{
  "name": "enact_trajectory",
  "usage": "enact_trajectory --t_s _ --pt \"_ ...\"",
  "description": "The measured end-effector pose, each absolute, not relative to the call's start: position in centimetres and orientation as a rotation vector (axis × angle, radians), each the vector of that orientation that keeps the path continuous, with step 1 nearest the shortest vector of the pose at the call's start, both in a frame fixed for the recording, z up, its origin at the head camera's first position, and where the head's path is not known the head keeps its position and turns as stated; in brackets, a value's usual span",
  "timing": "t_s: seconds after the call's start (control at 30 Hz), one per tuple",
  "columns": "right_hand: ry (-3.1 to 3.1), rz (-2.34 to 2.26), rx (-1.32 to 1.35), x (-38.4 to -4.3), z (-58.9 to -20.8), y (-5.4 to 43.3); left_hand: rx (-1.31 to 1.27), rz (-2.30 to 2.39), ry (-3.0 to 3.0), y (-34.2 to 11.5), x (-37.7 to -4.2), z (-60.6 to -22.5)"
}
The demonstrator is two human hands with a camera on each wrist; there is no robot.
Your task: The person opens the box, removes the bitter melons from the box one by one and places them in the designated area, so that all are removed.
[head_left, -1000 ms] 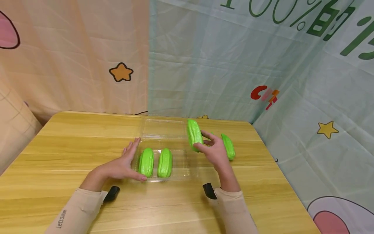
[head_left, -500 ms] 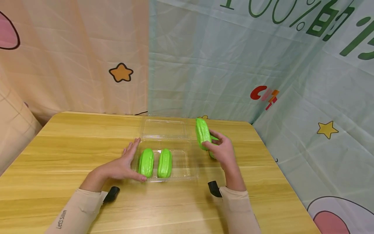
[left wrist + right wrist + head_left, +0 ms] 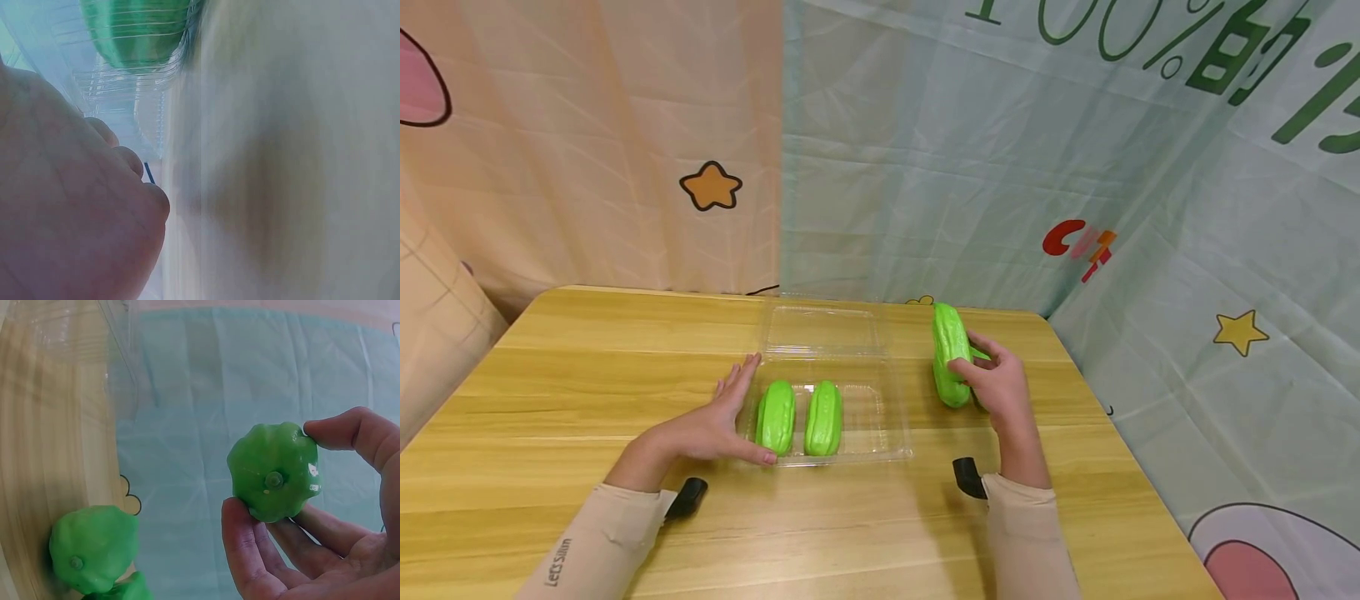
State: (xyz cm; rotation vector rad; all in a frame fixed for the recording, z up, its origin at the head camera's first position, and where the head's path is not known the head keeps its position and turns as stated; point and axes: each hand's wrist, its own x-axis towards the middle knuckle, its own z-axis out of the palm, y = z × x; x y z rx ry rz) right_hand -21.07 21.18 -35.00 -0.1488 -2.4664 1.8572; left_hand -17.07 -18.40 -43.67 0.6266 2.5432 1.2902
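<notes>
My left hand (image 3: 718, 421) rests against the left side of a clear plastic box (image 3: 868, 454), fingers spread and thumb at the front rim. Inside the box two ridged green gourds (image 3: 824, 418), like bitter melons, lie side by side in its left and middle parts. My right hand (image 3: 1000, 387) pinches a third such gourd (image 3: 950, 337) between thumb and fingers, off the table and right of the box. In the right wrist view, the held gourd (image 3: 269, 478) shows its stub end. Another gourd (image 3: 94, 547) lies below it on the table, with part of one more beside it.
The box's transparent lid (image 3: 822, 327) is folded back behind it on the wooden table (image 3: 625, 350). Printed curtains (image 3: 880, 167) hang behind and along the right side. A black strap end (image 3: 968, 477) sticks out at my right cuff, with a similar one at the left.
My right hand has moved right, away from the box, carrying the held gourd over those lying on the table, which are now mostly hidden. The left hand and the box have stayed put.
</notes>
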Motion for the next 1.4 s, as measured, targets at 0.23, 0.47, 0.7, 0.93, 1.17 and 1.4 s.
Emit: enact_trajectory --t_s 0.23,0.47,0.7,0.93,1.17,1.4 --pt "-2.48 1.837 -0.177 -21.4 -35.3 21.9 0.62 1.286 2.545 -18.4 -17.1 -43.7" --pt "-2.474 1.829 -0.21 -21.6 -35.6 22.7 0.617 1.285 2.54 -18.4 -17.1 -43.6" --pt "-2.43 1.862 -0.257 -21.7 -35.8 23.9 0.624 1.293 2.542 -18.4 -17.1 -43.6" --pt "-2.399 1.842 -0.321 -21.9 -36.0 25.3 0.623 1.297 2.533 -18.4 -17.0 -43.6" --pt "-2.343 1.849 -0.387 -22.1 -36.6 26.4 0.636 1.293 2.543 -18.4 -17.0 -43.6" --pt "-2.269 1.872 -0.449 -22.3 -37.3 27.5 0.644 1.293 2.546 -18.4 -17.1 -43.7"
